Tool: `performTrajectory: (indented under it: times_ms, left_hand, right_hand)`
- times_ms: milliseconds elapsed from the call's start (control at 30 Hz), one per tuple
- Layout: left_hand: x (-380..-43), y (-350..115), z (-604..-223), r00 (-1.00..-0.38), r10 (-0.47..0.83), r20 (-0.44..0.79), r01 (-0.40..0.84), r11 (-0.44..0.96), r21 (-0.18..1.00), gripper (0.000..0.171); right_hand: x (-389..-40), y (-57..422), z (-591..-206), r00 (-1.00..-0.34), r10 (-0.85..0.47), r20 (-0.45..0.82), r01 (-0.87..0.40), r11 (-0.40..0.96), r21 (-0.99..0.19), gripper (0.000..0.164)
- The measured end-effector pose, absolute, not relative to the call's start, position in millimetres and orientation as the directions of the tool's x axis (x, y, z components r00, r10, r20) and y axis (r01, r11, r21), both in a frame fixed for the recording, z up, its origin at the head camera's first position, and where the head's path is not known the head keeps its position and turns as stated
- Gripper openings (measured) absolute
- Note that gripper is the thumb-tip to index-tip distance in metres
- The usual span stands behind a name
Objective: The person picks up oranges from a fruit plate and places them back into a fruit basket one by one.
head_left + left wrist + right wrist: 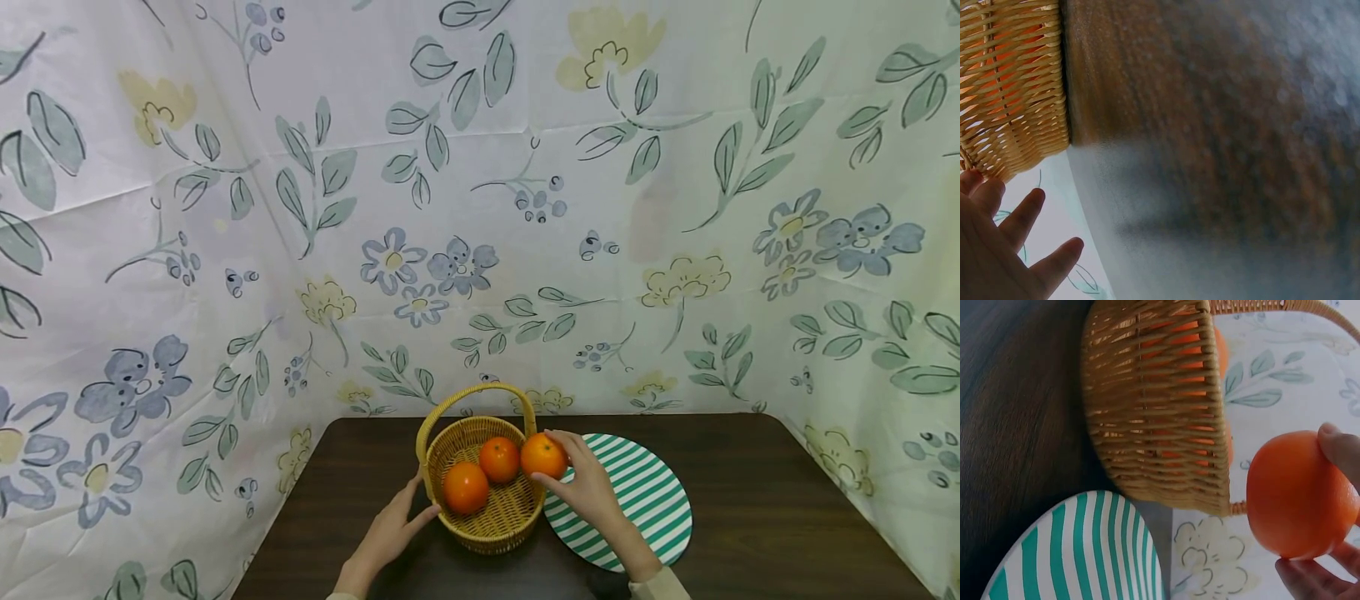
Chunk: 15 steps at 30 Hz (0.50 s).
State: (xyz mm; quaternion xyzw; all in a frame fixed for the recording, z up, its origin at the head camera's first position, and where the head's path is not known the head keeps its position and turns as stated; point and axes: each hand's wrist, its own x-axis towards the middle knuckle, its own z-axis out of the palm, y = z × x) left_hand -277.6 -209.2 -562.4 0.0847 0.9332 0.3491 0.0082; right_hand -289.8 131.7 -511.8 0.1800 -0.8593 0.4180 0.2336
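A yellow wicker basket (491,533) with an arched handle (480,390) stands on the table. Inside it lie two oranges, one (466,487) at the front left and another (498,459) farther back. My right hand (588,492) pinches a third orange (544,457) between thumb and fingers, at the basket's right rim. In the right wrist view that orange (1300,494) appears off the table, beside the basket (1160,406). My left hand (390,529) rests at the basket's left side; its fingers (1022,215) look spread and fairly straight, some against the weave (1016,94).
A round green-and-white striped placemat (652,500) lies right of the basket, partly under my right forearm. The dark wooden table (757,492) reaches back to a floral cloth (480,208) that hangs behind and along both sides.
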Motion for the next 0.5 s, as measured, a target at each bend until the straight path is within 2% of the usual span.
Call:
performTrajectory:
  times_ms: [500]
  left_hand:
    - [-278.0, -209.8, -561.7, -0.986, 0.163, 0.04, 0.149, 0.739, 0.657, 0.077]
  right_hand:
    - [-289.1, 116.9, -509.4, -0.842, -0.136, 0.522, -0.499, 0.564, -0.658, 0.065]
